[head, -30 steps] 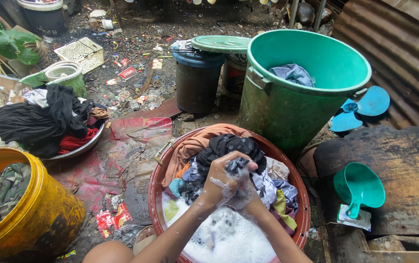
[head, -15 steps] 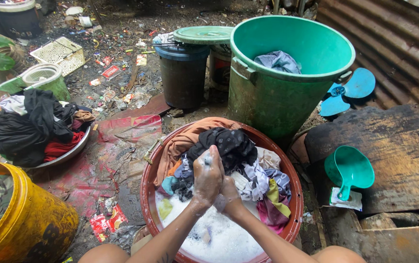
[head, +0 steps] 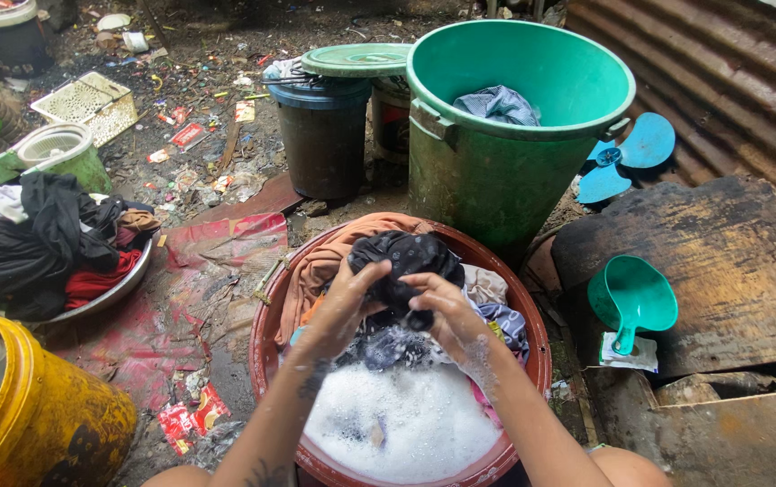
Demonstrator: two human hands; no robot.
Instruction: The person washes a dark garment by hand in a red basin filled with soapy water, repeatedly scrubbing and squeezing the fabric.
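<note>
A round red-brown wash basin (head: 532,338) sits on the ground before me, full of white suds (head: 401,419) and wet clothes. Both soapy hands hold a black dotted garment (head: 406,261) above the pile. My left hand (head: 343,302) grips its left side and my right hand (head: 447,316) pinches its lower right part. An orange cloth (head: 325,261) hangs over the basin's far left rim. Patterned and pale clothes lie along the right side.
Behind the basin are a big green tub (head: 505,180) holding a striped cloth, and a dark bucket (head: 320,135) with a green lid. At left, a metal bowl piled with dark clothes (head: 36,243) and a yellow bucket (head: 36,415). Right: green scoop (head: 631,302), wooden board, blue fan blade.
My hands have come apart from rubbing together and now spread the black garment between them, a little farther from me. The view has shifted slightly down and right.
</note>
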